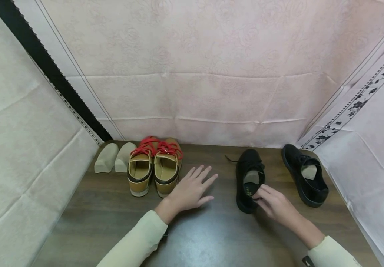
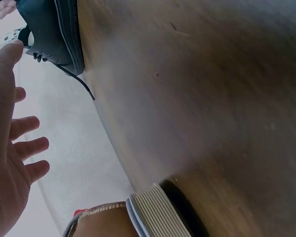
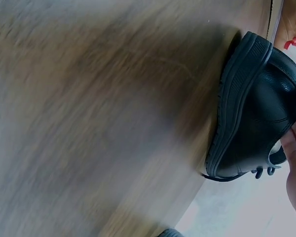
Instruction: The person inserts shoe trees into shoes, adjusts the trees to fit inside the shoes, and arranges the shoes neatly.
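Note:
My right hand (image 1: 273, 204) pinches the collar edge near the heel of a black lace-up shoe (image 1: 249, 156). One lace trails from this shoe to the left, and a pale insert (image 1: 252, 177) fills its front. In the right wrist view the shoe (image 3: 259, 113) stands with its heel lifted or tilted; I cannot tell which. Fingers spread, my left hand (image 1: 188, 191) hovers over the floor just right of a pair of tan shoes (image 1: 166, 178) with red laces, holding nothing. The other black shoe (image 1: 307, 178) stands at the right with a pale insert inside.
Two pale shoe inserts (image 1: 106, 157) lie at the far left beside the tan shoes. A pale cloth wall (image 1: 195, 92) rises behind the shoes, with white cloth sides (image 1: 22, 148) left and right. Dark wood-grain surface (image 1: 212, 237) lies under everything.

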`<state>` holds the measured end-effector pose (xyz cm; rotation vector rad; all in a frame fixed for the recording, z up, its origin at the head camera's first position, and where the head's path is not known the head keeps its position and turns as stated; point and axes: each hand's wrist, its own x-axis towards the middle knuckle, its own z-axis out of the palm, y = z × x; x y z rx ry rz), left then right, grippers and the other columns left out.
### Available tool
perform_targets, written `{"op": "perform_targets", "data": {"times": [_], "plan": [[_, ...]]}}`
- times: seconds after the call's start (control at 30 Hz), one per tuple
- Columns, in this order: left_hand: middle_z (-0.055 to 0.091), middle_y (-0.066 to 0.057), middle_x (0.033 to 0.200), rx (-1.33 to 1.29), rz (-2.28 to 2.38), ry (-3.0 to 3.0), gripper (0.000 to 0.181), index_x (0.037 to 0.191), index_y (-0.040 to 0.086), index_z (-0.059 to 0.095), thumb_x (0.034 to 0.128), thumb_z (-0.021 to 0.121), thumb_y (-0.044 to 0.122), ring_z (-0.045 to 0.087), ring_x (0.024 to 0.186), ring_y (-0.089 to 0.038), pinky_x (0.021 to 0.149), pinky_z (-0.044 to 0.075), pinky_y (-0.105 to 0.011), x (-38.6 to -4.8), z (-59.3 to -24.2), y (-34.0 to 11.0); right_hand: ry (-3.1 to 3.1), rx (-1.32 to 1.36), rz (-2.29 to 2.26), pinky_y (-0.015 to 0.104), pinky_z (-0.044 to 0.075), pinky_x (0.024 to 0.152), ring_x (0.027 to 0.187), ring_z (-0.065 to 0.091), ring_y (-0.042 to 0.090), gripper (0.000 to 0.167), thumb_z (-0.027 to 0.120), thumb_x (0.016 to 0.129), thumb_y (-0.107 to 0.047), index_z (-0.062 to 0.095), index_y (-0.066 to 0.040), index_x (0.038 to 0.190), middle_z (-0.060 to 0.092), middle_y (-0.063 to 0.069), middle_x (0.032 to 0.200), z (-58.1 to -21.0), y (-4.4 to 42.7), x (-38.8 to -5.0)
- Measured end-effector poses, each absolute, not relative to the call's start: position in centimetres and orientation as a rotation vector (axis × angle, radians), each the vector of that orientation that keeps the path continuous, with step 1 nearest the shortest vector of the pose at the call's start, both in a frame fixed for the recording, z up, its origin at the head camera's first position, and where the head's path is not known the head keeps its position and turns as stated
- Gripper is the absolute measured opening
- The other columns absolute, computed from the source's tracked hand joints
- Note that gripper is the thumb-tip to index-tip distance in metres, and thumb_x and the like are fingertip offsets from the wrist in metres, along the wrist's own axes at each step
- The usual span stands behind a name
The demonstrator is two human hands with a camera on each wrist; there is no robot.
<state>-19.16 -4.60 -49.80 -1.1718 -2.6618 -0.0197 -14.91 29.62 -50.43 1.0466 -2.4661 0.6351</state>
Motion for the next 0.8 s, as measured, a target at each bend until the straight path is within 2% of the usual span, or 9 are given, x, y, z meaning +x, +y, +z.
{"op": "perform_targets", "data": {"times": [0.27,0.33,0.47,0.67,0.73,0.8], "plan": [[0.033,-0.014,0.167,-1.168,0.011,-2.698,0.077,0.164,0.023,0.029,0.1014,0.053,0.061,0.036,0.152,-0.037,0.122,0.033,-0.054,-19.2,-49.6,-3.8,-2.419,1.048,0.619,0.012,0.051,0.076,0.083,0.064,0.006,0.035,0.082,0.072,0.009,0.07,-0.014,0.094,0.064,-0.009,0.096,-50.5,30.9,-15.2],[0.032,-0.014,0.168,-1.17,0.012,-2.71,0.078,0.165,0.023,0.027,0.1018,0.052,0.061,0.035,0.153,-0.037,0.123,0.031,-0.054,-19.2,-49.7,-3.6,-2.424,1.038,0.617,0.013,0.051,0.076,0.084,0.065,0.006,0.024,0.08,0.079,0.002,0.069,-0.014,0.094,0.064,-0.008,0.096,-50.6,31.3,-15.3],[0.031,-0.014,0.168,-1.181,0.019,-2.712,0.079,0.165,0.023,0.025,0.1019,0.052,0.061,0.035,0.153,-0.037,0.123,0.031,-0.054,-19.4,-49.6,-3.1,-2.424,1.016,0.612,0.015,0.052,0.076,0.084,0.066,0.009,0.02,0.077,0.082,0.0,0.069,-0.014,0.094,0.065,-0.007,0.096,-50.6,32.2,-15.5],[0.032,-0.014,0.168,-1.19,0.045,-2.678,0.077,0.164,0.022,0.031,0.1016,0.052,0.062,0.035,0.153,-0.037,0.123,0.032,-0.053,-19.4,-49.6,-2.5,-2.418,0.99,0.566,0.013,0.052,0.074,0.082,0.067,0.007,0.036,0.083,0.069,0.01,0.069,-0.012,0.093,0.065,-0.007,0.094,-50.4,33.0,-15.6],[0.03,-0.015,0.168,-1.192,0.046,-2.672,0.076,0.163,0.021,0.032,0.1015,0.052,0.062,0.033,0.153,-0.038,0.123,0.031,-0.053,-19.4,-49.8,-2.3,-2.417,0.988,0.555,0.014,0.052,0.073,0.081,0.067,0.007,0.035,0.083,0.07,0.01,0.069,-0.012,0.093,0.066,-0.006,0.094,-50.4,33.4,-15.6],[0.029,-0.015,0.169,-1.196,0.038,-2.674,0.076,0.163,0.021,0.032,0.1013,0.053,0.061,0.032,0.154,-0.039,0.124,0.03,-0.053,-19.4,-49.9,-2.1,-2.416,0.99,0.558,0.015,0.052,0.074,0.081,0.067,0.007,0.026,0.081,0.079,0.004,0.069,-0.013,0.094,0.066,-0.006,0.095,-50.3,33.8,-15.7]]}}
